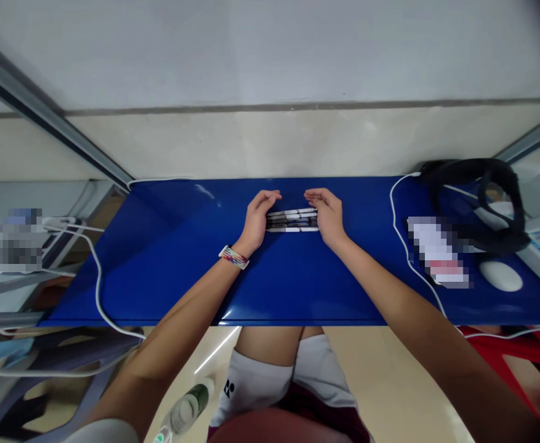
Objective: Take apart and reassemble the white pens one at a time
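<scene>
Several slim pens (pixel 292 220) with white and dark barrels lie side by side, running left to right on the blue tabletop (pixel 292 277). My left hand (pixel 257 218) stands on its edge at their left ends, palm facing inward, with its fingers extended and slightly bent. At the right ends, my right hand (pixel 329 215) mirrors it, fingers reaching inward beyond the pens. Both palms appear to touch the pen ends, which they partly hide. A multicoloured woven band (pixel 234 256) circles my left wrist.
On the right are a black headset-like strap (pixel 477 203), a blurred phone-like object (pixel 438 252), a white mouse (pixel 501 275) and a white cable (pixel 394 209). Another cable (pixel 98 277) hangs at the left. A wall (pixel 270 141) rises behind; a bottle (pixel 186 409) stands below.
</scene>
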A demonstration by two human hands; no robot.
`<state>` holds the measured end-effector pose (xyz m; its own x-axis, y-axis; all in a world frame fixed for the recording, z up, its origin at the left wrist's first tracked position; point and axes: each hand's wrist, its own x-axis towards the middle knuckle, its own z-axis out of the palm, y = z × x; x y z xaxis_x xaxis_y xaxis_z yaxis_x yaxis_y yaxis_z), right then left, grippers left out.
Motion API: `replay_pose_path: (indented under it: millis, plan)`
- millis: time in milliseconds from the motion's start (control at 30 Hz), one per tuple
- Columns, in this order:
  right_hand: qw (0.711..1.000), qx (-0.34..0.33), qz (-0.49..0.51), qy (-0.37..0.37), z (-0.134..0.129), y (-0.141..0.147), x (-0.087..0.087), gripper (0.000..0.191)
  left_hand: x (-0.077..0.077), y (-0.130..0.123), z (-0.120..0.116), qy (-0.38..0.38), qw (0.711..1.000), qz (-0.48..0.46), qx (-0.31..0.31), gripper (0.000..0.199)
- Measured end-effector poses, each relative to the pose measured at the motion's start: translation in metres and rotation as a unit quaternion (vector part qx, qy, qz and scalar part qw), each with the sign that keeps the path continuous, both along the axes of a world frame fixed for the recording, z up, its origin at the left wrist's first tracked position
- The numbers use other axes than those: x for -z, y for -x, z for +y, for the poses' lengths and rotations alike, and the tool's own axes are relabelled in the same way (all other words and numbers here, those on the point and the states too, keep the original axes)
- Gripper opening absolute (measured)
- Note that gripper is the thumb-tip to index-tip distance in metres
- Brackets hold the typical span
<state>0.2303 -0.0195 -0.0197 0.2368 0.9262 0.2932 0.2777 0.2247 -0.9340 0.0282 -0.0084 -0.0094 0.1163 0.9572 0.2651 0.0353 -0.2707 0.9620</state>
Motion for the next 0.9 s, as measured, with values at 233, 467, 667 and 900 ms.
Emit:
replay_pose_path:
  millis: [233,467,667,900]
  plan:
    - [1.0,-0.002,-0.013,0.004,0.0,-0.002,0.0,0.035,-0.007,-0.002,0.001,0.03,0.999,-0.015,0.019,0.025]
    - [1.0,0.0,0.012,-0.003,0.0,0.0,0.001,0.029,-0.011,-0.004,0.003,0.044,0.997,-0.036,0.044,0.025]
    - [0.999,-0.032,-0.035,0.011,-0.005,-0.009,-0.015,0.028,-0.009,0.011,0.01,0.032,0.997,-0.005,0.071,0.028]
    - [0.926,-0.222,-0.292,-0.083,-0.024,-0.017,-0.039,0.028,-0.017,0.03,0.01,0.009,0.995,0.084,0.043,0.026]
